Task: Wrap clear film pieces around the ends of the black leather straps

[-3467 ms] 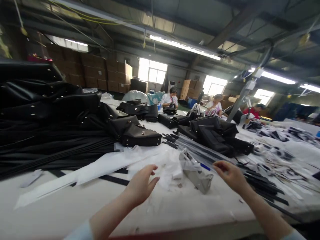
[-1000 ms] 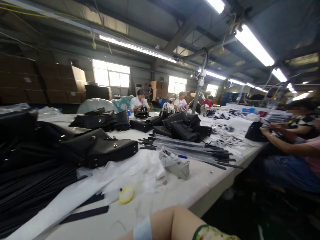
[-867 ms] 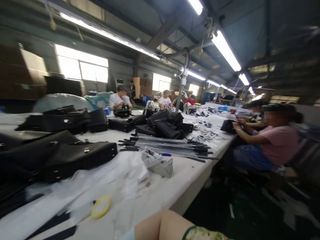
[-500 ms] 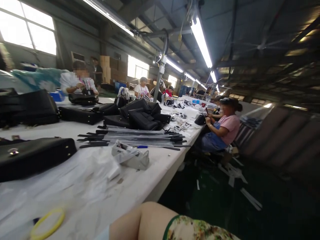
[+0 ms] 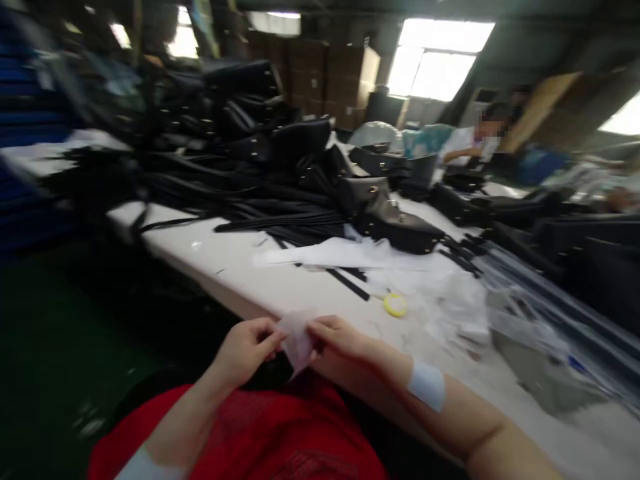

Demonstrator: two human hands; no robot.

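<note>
Between my two hands hangs a small, thin whitish sheet (image 5: pixel 299 340), blurred, perhaps paper or plastic film. My left hand (image 5: pixel 246 350) pinches its left side between thumb and fingers. On its right side, my right hand (image 5: pixel 336 337) is closed with the fingertips on the sheet. Both hands are at the near edge of the white table (image 5: pixel 240 267), above my red clothing (image 5: pixel 280 433). A yellow ring (image 5: pixel 395 305), maybe a tape roll, lies on the table beyond my right hand. Black straps (image 5: pixel 350 283) lie past the hands.
Black bags (image 5: pixel 400 227) with metal studs and many long black straps (image 5: pixel 240 187) are heaped across the table. Crumpled white wrapping (image 5: pixel 440 293) lies to the right, near a grey plastic bag (image 5: pixel 545 367). A co-worker (image 5: pixel 467 147) in white sits across the table.
The view has swung left and down. Both my hands, now in sight, hold the whitish sheet; earlier only my right arm showed. The yellow ring appears farther right in the picture.
</note>
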